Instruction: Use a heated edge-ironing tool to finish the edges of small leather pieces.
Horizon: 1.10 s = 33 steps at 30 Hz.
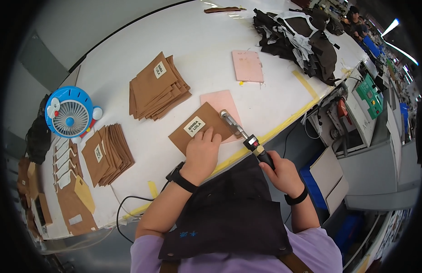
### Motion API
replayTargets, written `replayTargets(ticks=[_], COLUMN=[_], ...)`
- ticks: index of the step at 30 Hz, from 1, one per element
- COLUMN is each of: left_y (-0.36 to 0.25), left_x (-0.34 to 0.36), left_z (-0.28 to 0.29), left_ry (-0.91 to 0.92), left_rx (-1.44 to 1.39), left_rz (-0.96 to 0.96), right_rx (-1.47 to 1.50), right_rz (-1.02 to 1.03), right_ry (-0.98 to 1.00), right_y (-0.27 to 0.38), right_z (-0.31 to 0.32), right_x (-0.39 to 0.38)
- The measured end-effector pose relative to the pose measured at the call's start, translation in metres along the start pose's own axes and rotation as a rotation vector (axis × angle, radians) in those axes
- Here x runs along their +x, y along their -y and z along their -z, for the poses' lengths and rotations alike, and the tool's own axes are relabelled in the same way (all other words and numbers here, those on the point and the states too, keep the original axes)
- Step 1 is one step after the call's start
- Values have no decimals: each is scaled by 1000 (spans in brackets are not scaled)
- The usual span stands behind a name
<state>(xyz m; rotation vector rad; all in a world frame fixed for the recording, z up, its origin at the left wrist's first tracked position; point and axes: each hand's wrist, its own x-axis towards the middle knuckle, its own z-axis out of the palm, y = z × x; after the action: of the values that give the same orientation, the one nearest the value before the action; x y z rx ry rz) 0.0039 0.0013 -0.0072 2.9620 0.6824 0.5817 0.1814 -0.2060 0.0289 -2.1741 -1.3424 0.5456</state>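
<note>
My left hand (202, 152) rests with its fingertips on a brown fabric piece (183, 134) with a white printed label, which overlaps a pink sheet (217, 97). My right hand (283, 173) grips the black handle of a hand tool (252, 144), whose cylindrical metal head lies at the right edge of the brown piece. Two stacks of similar brown pieces lie on the white table, one behind (156, 91) and one to the left (109, 154).
A blue fan (70, 111) stands left, near brown strips (70, 204). Farther back are another pink sheet (247, 66) and a dark fabric heap (297, 43). Cables (125, 200) hang over the table's taped edge. Machinery (374, 145) stands right; people (353, 22) are in the distance.
</note>
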Motion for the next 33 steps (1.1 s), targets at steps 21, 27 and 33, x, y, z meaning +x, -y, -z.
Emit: replayTargets(ticks=[21, 27, 33], left_y=[15, 24, 49], left_x=[4, 11, 19], left_z=[-1, 10, 21], left_ry=[83, 68, 128], left_rx=[-38, -176, -219], left_rz=[-87, -40, -426], right_rx=[-378, -167, 188], right_rz=[72, 14, -177], right_ry=[67, -80, -24], right_y=[21, 7, 3], right_z=[0, -7, 8], right_x=[29, 61, 45])
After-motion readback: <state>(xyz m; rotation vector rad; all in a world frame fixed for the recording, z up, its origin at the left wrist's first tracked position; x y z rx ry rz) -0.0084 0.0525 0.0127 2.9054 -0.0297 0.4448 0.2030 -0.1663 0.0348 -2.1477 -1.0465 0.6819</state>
